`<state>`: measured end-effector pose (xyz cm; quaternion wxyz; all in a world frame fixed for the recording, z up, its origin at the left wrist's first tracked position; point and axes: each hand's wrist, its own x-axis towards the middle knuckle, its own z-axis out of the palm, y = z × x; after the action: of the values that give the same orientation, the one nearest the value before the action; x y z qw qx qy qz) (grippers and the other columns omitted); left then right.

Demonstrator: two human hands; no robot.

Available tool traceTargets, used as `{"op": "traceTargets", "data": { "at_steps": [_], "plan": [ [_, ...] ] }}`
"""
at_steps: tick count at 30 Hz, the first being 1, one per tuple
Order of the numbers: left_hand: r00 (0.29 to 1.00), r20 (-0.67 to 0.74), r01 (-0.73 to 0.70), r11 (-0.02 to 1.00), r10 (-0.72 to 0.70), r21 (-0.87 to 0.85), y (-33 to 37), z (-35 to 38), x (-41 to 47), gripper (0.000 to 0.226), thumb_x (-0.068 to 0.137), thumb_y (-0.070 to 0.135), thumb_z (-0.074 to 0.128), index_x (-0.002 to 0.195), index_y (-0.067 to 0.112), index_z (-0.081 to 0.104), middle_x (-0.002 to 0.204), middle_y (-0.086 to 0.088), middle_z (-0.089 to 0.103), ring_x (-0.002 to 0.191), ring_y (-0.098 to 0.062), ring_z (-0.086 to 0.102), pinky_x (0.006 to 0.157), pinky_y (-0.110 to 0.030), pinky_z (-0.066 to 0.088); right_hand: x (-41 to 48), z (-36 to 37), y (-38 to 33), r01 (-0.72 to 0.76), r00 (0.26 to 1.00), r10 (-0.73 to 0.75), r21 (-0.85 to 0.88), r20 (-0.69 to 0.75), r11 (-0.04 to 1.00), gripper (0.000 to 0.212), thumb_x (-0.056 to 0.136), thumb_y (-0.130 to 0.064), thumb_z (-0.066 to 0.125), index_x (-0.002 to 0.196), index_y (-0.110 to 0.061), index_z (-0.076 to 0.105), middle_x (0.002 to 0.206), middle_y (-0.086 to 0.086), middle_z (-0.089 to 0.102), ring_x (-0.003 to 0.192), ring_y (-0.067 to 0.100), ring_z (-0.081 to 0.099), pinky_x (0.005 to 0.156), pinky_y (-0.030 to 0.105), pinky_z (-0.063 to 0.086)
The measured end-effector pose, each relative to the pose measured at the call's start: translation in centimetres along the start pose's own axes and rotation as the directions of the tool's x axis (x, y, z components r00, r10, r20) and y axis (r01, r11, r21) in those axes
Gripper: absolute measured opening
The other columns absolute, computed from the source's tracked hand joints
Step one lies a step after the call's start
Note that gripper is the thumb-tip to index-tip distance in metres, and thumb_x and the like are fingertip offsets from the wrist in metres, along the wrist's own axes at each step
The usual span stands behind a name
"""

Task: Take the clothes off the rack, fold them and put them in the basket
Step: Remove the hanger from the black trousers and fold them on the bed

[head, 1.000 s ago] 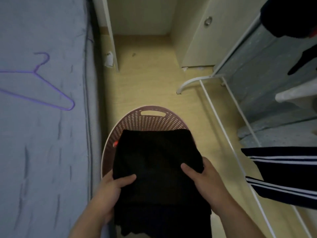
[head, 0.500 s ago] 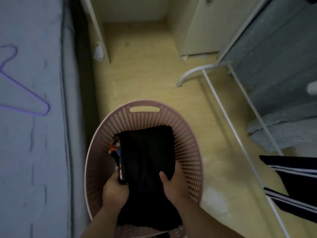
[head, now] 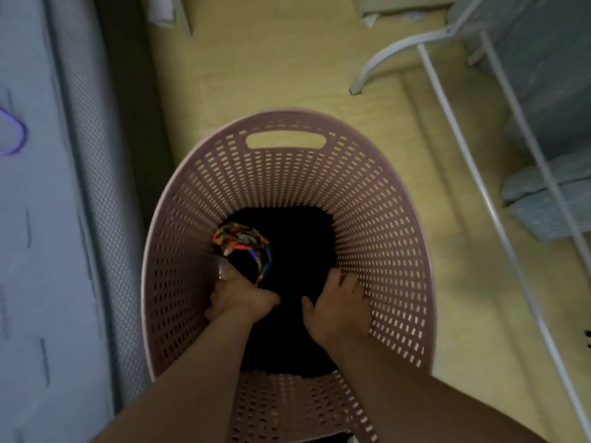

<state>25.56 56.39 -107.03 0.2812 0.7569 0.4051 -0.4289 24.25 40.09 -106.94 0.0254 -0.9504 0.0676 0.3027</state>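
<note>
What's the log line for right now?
left hand grips folded black garment | right hand holds its edge | inside pink perforated plastic basket

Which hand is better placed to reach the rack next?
Likely the right hand: it holds the black garment at the right side of the basket, toward the rack; the left hand is farther away.
</note>
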Motion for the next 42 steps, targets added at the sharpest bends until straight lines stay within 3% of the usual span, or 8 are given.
{"op": "traceTargets", "data": {
  "at_steps": [6, 13, 19, 24, 29, 33, 38, 42],
  "plan": [
    [0.958, -0.269, -0.137, 0.984, 0.102, -0.115, 3.9, -0.2, 0.8, 0.124, 0.08, 0.061, 0.067, 0.154, 0.008, -0.017, 0.155, -0.018, 0.03, 0.137, -0.037, 0.038, 0.107, -0.049, 0.036, -2.5, 0.5, -0.7, 0.468, 0.851, -0.442, -0.027, 0.284, 0.883, 0.071, 0.087, -0.054, 0.056, 0.144, -0.023, 0.027, 0.137, 0.012, 0.034, 0.116, 0.031, 0.045, 0.086, 0.04, 0.044],
    [0.766, -0.174, -0.229, 0.516, 0.619, 0.826, 0.7, -3.0, 5.5, 0.065, 0.095, 0.009, 0.043, 0.151, 0.007, 0.01, 0.126, -0.01, 0.059, 0.097, -0.025, 0.069, 0.073, -0.035, 0.053, 0.9, 4.4, 1.7, 0.538, 0.728, -0.388, -0.121, 0.565, 0.834, 0.079, 0.096, -0.054, 0.053, 0.155, -0.045, 0.0, 0.156, 0.016, 0.02, 0.137, 0.038, 0.031, 0.109, 0.049, 0.037],
    [0.908, -0.193, -0.102, 0.644, 0.371, 0.759, 3.9, -2.2, 5.5, 0.053, 0.099, 0.013, 0.043, 0.143, -0.003, 0.018, 0.132, -0.018, 0.056, 0.114, -0.03, 0.063, 0.085, -0.04, 0.055, 1.6, 4.0, 0.7, 0.643, 0.672, -0.395, -0.229, 0.627, 0.73, 0.079, 0.096, -0.068, 0.039, 0.159, -0.036, 0.004, 0.152, 0.021, 0.034, 0.134, 0.038, 0.039, 0.105, 0.048, 0.039],
    [0.856, -0.138, -0.086, 0.401, 0.498, 0.912, 9.6, 0.0, -0.1, 0.048, 0.1, 0.029, 0.041, 0.135, -0.004, 0.035, 0.126, -0.023, 0.049, 0.109, -0.04, 0.056, 0.074, -0.047, 0.055, 5.8, 0.5, -2.1, 0.305, 0.952, -0.305, 0.016, -0.026, 0.952, 0.043, 0.097, -0.043, 0.034, 0.121, -0.013, 0.053, 0.119, 0.014, 0.055, 0.105, 0.034, 0.057, 0.089, 0.042, 0.05],
    [0.828, 0.095, -0.141, 0.041, 0.553, 0.989, 6.3, 1.6, 2.9, 0.07, 0.103, 0.04, 0.028, 0.155, 0.0, 0.003, 0.16, -0.025, 0.008, 0.147, -0.047, 0.004, 0.116, -0.063, 0.011, 9.2, -0.1, -3.5, -0.151, 0.985, 0.102, 0.405, 0.14, 0.902, 0.037, 0.094, -0.011, 0.051, 0.129, -0.015, 0.04, 0.139, 0.02, 0.033, 0.117, 0.034, 0.043, 0.108, 0.043, 0.038],
    [0.821, 0.14, -0.095, -0.109, 0.554, 0.99, 0.6, 0.0, 5.7, 0.09, 0.1, 0.056, 0.027, 0.15, -0.001, -0.021, 0.156, -0.029, -0.026, 0.142, -0.049, -0.026, 0.116, -0.062, -0.008, 9.1, -0.3, -1.8, 0.036, 0.999, -0.033, 0.339, -0.012, 0.94, 0.045, 0.084, 0.002, 0.057, 0.124, -0.016, 0.048, 0.135, 0.017, 0.037, 0.109, 0.028, 0.045, 0.102, 0.034, 0.042],
    [0.809, 0.108, -0.138, 0.007, 0.578, 0.99, -1.4, 0.0, 6.2, 0.124, 0.084, 0.076, 0.042, 0.142, 0.0, -0.037, 0.145, -0.032, -0.043, 0.139, -0.047, -0.035, 0.117, -0.059, -0.009, 6.5, -0.4, -1.9, 0.28, 0.859, -0.253, -0.007, -0.445, 0.96, 0.058, 0.08, -0.005, 0.067, 0.137, -0.008, 0.053, 0.135, 0.028, 0.046, 0.109, 0.04, 0.055, 0.086, 0.045, 0.054],
    [0.78, 0.135, -0.183, 0.016, 0.611, 0.983, -0.8, 0.4, 6.8, 0.12, 0.086, 0.073, 0.042, 0.145, 0.001, -0.034, 0.147, -0.032, -0.041, 0.138, -0.047, -0.035, 0.117, -0.059, -0.012, 8.2, -0.7, 0.6, 0.293, 0.95, -0.27, -0.147, 0.159, 0.945, 0.075, 0.104, -0.021, 0.043, 0.16, -0.023, -0.006, 0.158, 0.032, 0.004, 0.14, 0.045, 0.028, 0.119, 0.045, 0.024]
  ]
}}
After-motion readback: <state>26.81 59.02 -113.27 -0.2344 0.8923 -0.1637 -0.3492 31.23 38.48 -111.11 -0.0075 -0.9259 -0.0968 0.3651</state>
